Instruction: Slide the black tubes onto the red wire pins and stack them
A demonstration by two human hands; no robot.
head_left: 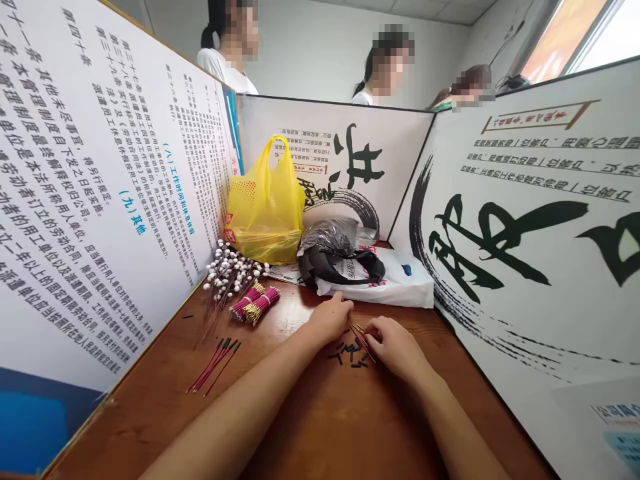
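Along the left edge of the wooden bench point(320, 427) a printed partition board point(100, 200) stands upright, and close to it, at the near left, lies a loose bundle of thin red wires point(214, 365), well apart from both hands. Further back along that edge is a spray of stems with white bead tips point(231, 270), with two banded bunches of pink wires with gold ends point(255, 303) just beside it, and a yellow plastic bag point(267, 207) stands in the far left corner. Toward the middle, the left hand point(330, 319) rests knuckles up on the bench with its fingers curled down, closed lightly on the far end of a few thin red wires point(361, 341); whether it truly pinches them I cannot tell, since the fingertips are hidden. The right hand point(395, 343) lies just to the right, fingers bunched together on the near end of the same wires. Between and below the hands a scatter of small black sleeve pieces point(350, 353) lies on the bare wood. Behind them sit a black bag point(340, 260) and a white bag point(395, 280), against the far right corner. The black pieces are small and loose, so a sweep of either wrist could likely push them away or off the near edge; the thin wires could bend if pinched too hard, and a reach to the left might drag an arm through the bead-tipped stems.
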